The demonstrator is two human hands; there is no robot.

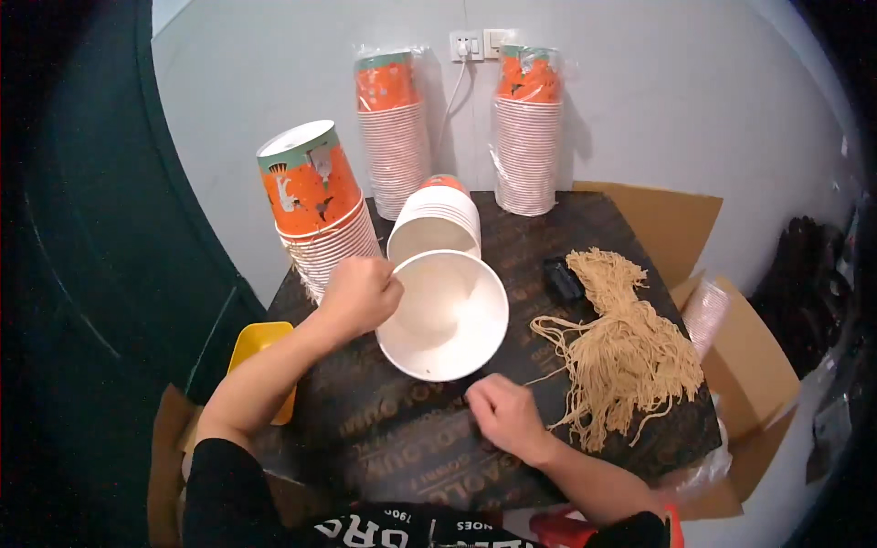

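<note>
A white paper bucket [448,315] lies tilted in front of me, its open mouth facing me. My left hand [361,297] is closed at the bucket's left rim; what its fingers hold, if anything, is hidden. Just below the lower right rim, my right hand [510,416] is also closed, and its grip is hidden too. A thin strand runs toward it from a bundle of tan strings [635,365] on the right. Behind the bucket lies a short nested row of similar buckets [438,219]. An orange and green stack of buckets [315,196] leans upside down beside my left hand.
Two plastic-wrapped bucket stacks [393,146] [528,137] stand at the wall, below a socket with a plugged cable [463,50]. A small black object [562,279] touches the strings. A yellow bin [260,342] sits left of the dark table [384,438]; cardboard boxes [744,352] stand right.
</note>
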